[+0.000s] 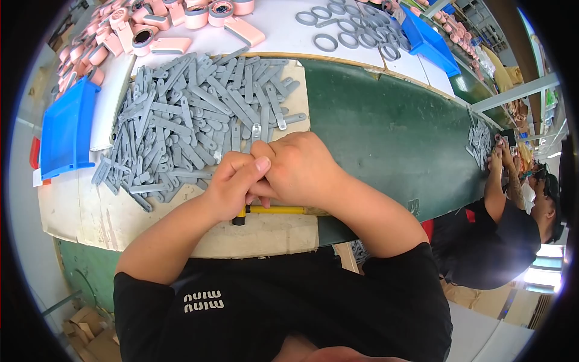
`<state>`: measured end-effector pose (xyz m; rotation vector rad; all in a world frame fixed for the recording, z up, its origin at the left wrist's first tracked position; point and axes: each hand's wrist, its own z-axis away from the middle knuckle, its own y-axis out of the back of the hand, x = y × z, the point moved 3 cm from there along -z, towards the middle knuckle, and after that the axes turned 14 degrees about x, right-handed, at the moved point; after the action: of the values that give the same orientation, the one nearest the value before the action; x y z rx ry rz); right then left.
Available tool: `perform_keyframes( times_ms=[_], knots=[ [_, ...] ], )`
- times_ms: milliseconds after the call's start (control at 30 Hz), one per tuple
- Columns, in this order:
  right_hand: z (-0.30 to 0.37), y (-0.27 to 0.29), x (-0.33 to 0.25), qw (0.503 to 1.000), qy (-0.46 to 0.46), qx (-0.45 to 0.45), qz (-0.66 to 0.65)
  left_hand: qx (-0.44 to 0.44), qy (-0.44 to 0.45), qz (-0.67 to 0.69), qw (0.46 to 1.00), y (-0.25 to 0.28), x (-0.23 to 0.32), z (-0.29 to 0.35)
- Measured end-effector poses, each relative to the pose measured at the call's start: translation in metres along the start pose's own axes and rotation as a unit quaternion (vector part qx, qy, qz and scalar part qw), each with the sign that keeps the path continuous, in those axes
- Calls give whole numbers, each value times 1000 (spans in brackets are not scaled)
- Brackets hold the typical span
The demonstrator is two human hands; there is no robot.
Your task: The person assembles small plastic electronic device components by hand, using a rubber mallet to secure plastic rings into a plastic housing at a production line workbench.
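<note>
My left hand (226,187) and my right hand (301,163) are pressed together above the front of the cardboard sheet (265,238). Both have their fingers curled in, and whatever lies between them is hidden. A long grey plastic strip (256,131) shows just beyond the knuckles; whether a hand holds it cannot be made out. Directly ahead spreads a big heap of such grey strips (181,120), rounded at the ends. Under my hands lies a yellow-handled tool (280,210) with a black end, partly covered by my fingers.
Pink and grey housings (123,27) crowd the far left, above a blue bin (69,127). Grey rings (348,39) lie at the back beside another blue bin (428,42). Green table surface (386,127) extends rightward to a co-worker (494,235) beside another strip pile (479,143).
</note>
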<state>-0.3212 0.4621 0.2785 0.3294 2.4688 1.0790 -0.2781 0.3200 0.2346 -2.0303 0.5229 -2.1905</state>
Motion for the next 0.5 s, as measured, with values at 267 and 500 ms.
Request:
perform_keyframes(
  times_ms=[267,500],
  knots=[
    [0,-1,1,1000,-15,-20,2,-11,-7,1,1000,1,-2,-1],
    [-2,1,1,999,-19,-36,0,-4,4,2,1000,1,-2,0]
  ],
)
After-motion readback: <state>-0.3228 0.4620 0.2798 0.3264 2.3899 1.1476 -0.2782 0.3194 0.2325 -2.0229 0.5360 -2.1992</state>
